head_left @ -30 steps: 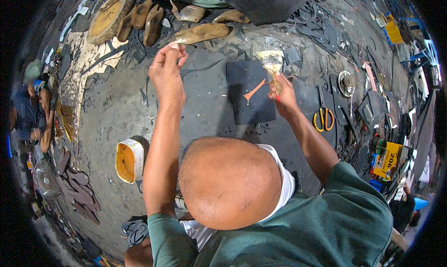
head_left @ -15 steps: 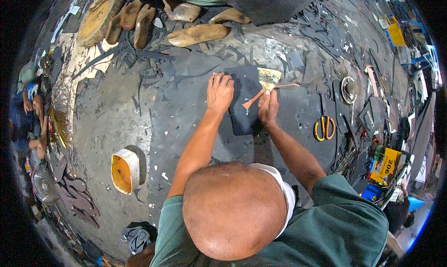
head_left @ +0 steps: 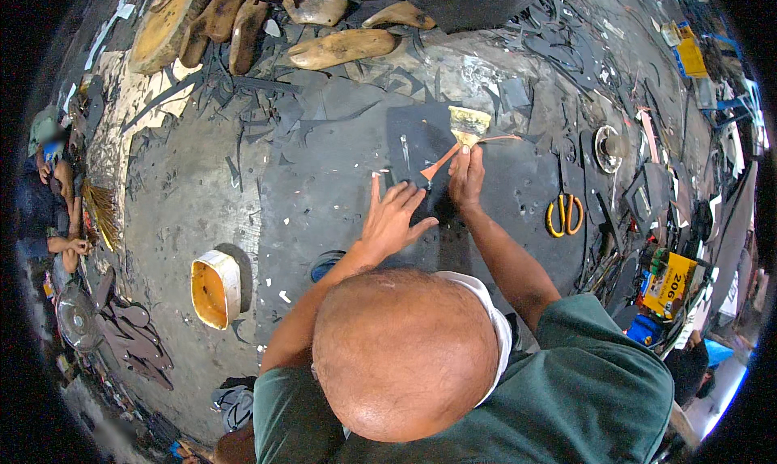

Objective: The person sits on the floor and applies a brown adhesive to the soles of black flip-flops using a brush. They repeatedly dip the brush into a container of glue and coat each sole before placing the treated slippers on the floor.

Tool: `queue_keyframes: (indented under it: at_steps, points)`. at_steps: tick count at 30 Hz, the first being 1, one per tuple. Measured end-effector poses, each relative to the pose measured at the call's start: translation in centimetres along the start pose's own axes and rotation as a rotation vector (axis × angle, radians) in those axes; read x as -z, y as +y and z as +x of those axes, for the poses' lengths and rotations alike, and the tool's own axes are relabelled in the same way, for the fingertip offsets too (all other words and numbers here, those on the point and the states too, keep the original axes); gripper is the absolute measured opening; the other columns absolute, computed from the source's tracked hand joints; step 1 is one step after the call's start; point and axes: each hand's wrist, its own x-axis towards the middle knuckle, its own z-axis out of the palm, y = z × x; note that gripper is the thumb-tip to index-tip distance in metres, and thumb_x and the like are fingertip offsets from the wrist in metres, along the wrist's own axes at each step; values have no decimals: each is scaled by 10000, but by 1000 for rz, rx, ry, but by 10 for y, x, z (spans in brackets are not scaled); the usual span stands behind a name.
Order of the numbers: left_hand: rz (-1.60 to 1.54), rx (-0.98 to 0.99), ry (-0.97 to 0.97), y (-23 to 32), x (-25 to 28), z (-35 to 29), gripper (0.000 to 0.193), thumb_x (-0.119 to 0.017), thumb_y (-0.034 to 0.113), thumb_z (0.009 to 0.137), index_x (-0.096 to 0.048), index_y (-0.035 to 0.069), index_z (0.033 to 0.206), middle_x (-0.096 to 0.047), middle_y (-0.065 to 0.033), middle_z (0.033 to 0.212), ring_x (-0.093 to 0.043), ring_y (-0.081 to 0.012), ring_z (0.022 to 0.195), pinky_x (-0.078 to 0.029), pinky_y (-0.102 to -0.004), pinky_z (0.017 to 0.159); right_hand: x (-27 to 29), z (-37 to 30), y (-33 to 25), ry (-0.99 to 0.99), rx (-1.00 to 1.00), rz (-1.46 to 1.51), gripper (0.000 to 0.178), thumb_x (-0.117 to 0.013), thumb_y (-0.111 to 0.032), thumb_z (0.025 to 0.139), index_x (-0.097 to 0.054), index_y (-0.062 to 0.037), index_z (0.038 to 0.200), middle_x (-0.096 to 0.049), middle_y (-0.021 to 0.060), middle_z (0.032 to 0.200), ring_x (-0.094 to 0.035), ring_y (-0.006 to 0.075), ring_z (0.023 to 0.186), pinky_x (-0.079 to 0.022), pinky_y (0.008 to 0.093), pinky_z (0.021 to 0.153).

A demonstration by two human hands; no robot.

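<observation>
A black rectangular sheet (head_left: 409,128) lies on the dark work surface in front of me. My right hand (head_left: 466,181) is closed, its thumb on the narrow end of a yellowed, fan-shaped piece (head_left: 468,122) that looks like a glue spreader. The wide end points away from me, over the sheet's right side. A thin orange-brown strip (head_left: 439,161) sticks out on both sides of that piece; how it is joined there is hidden. My left hand (head_left: 394,220) has its fingers spread and holds nothing, palm down by the sheet's near left corner.
Yellow-handled scissors (head_left: 564,216) lie to the right, below a round metal piece (head_left: 609,148). A white-walled container (head_left: 217,289) stands left, and a dark round thing with a blue rim (head_left: 325,266) shows beside my left forearm. Wooden shoe lasts (head_left: 344,48) and dark offcuts lie beyond.
My left hand has come back toward me from the sheet's far left edge, and its fingers have spread. The blue-rimmed thing now shows beside the forearm. My right hand keeps its grip.
</observation>
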Motion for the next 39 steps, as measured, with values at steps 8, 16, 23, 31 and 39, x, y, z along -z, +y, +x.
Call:
queue_keyframes:
  at_steps: [8,16,23,31,39]
  points:
    - [-1361,245,719,-22,104,-27,694,-466,552,1008,-371,93,1519,-309,-150,1598,-356,-336,1448,-386,-510,1128,3,7,3,-39,-42,203,234,-422,-270,1073,-509,-52,1074,-519,12,738,-486,102,618,-415,271,546]
    - [-1438,-6,840,-9,183,-55,892,-271,756,955,-215,123,1581,-241,-121,1626,-325,-320,1456,-370,-550,1125,12,10,-110,-70,-91,557,360,-643,-204,976,-413,-65,1216,-545,29,849,-489,95,589,-434,261,497]
    - [-1154,-199,880,6,218,-68,963,-329,793,916,-100,163,1607,-130,-97,1663,-311,-321,1463,-384,-547,1111,-57,-47,-279,-603,-37,621,553,-803,-126,835,-453,-53,1257,-647,68,955,-498,48,558,-373,195,414]
    - [-1258,-201,921,-13,243,-132,887,-388,693,968,-69,169,1609,-114,-137,1651,-314,-369,1448,-380,-588,1105,-112,-87,-315,-785,159,521,563,-802,-74,811,-472,-48,1266,-683,79,963,-540,55,565,-376,186,417]
    - [-518,563,840,-80,323,-360,773,-466,626,982,-409,64,1511,-414,-145,1542,-407,-300,1407,-400,-487,1114,-158,-80,-294,-728,255,293,393,-701,-116,924,-499,-69,1258,-654,41,917,-399,33,492,-353,200,435]
